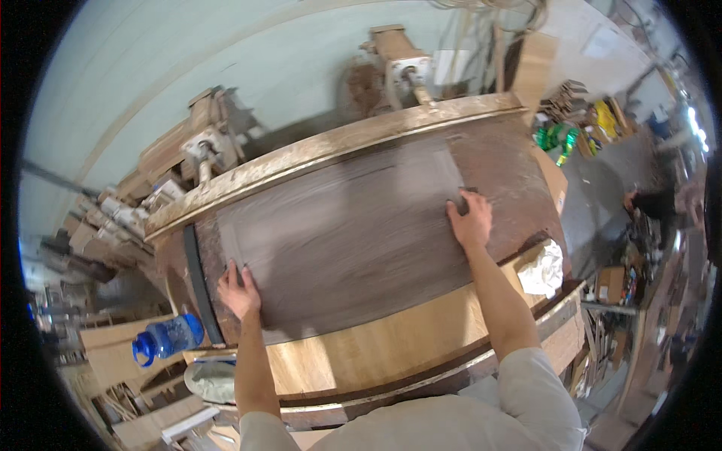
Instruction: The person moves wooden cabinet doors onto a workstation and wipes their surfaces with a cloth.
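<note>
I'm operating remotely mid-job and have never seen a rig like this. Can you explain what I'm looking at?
Sure. There's no robot here, just a person's bare hands. The single picture comes from a fisheye camera worn on that person's head, looking down, so straight edges bend.

A wide grey-brown panel lies on the brown worktable. The left hand is at its left edge and the right hand at its right, fingers spread; nothing appears lifted.

Pale wood shows along the near side, a dark strip lies left of the panel, and a crumpled white cloth or bag sits at the right. A long beam runs along the far side.
</note>
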Available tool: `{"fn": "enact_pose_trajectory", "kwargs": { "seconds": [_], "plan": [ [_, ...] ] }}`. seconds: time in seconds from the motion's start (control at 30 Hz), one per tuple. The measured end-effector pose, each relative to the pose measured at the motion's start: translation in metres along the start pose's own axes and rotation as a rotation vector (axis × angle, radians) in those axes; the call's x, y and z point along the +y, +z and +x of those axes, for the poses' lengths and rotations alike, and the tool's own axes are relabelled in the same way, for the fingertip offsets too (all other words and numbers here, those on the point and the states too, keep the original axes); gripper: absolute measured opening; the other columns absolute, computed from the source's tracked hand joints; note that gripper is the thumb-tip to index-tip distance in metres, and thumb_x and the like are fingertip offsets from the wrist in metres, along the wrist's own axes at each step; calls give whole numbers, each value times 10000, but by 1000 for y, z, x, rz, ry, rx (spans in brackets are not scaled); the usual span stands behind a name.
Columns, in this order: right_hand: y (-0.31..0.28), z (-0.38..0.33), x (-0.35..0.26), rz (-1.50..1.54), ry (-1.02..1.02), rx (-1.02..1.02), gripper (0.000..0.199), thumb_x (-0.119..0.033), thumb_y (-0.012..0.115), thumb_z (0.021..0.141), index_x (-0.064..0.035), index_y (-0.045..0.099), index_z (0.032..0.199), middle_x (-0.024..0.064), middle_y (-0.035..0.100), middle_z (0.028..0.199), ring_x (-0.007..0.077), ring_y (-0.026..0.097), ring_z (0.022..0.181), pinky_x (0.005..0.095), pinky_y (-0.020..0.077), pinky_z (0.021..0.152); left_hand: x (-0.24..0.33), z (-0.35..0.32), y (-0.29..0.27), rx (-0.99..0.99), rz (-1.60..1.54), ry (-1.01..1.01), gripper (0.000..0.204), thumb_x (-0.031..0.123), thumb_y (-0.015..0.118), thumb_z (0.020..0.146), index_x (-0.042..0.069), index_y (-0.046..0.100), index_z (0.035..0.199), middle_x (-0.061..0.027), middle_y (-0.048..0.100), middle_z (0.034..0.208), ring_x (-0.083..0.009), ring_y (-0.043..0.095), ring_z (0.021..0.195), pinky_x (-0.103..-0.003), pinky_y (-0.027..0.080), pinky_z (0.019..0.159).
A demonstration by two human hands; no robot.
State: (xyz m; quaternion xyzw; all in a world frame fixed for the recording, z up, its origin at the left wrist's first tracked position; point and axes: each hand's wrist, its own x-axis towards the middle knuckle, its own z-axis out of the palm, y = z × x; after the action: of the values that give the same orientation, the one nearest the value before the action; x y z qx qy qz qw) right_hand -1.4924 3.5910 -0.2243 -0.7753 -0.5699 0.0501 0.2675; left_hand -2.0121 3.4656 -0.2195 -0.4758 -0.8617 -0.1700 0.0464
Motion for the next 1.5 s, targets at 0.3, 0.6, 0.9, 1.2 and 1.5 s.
{"fn": "enact_pose_trajectory", "kwargs": {
  "seconds": [0.3,0.6,0.9,1.2,1.5],
  "plan": [
    [-2,-1,10,-60,-73,20,425,-314,746,816,-194,626,1206,99,594,1246,324,532,1167,481,440,988,-3,-1,12,30,-47,-11,469,437,620,898,236,609,1322,-101,564,1195,-320,493,1131,-487,381,981],
    [2,-1,6,-72,-39,-2,414,-310,731,832,-192,621,1214,90,587,1252,339,531,1175,483,395,1041,1,1,1,-31,-48,-82,478,440,611,905,227,604,1333,-98,549,1228,-311,469,1163,-477,341,1030],
    [3,-4,7,-39,-90,40,413,-271,747,809,-159,630,1189,120,607,1207,356,544,1132,474,443,976,0,-2,-1,-62,-65,-100,501,422,615,903,234,568,1365,-109,536,1268,-318,454,1205,-485,326,1049],
    [1,1,9,17,-50,-7,459,-303,761,788,-169,625,1205,108,590,1240,331,514,1175,461,420,1002,-15,4,18,67,-25,-45,649,458,643,881,25,517,1347,-241,515,1309,-426,475,1199,-531,369,1017],
    [-65,-61,36,-38,345,-205,563,-394,728,805,-119,602,1280,87,527,1320,311,460,1233,434,355,1046,-25,19,28,-179,-34,-193,701,518,689,826,57,526,1328,-164,451,1387,-367,412,1295,-521,327,1071]
  ]
}}
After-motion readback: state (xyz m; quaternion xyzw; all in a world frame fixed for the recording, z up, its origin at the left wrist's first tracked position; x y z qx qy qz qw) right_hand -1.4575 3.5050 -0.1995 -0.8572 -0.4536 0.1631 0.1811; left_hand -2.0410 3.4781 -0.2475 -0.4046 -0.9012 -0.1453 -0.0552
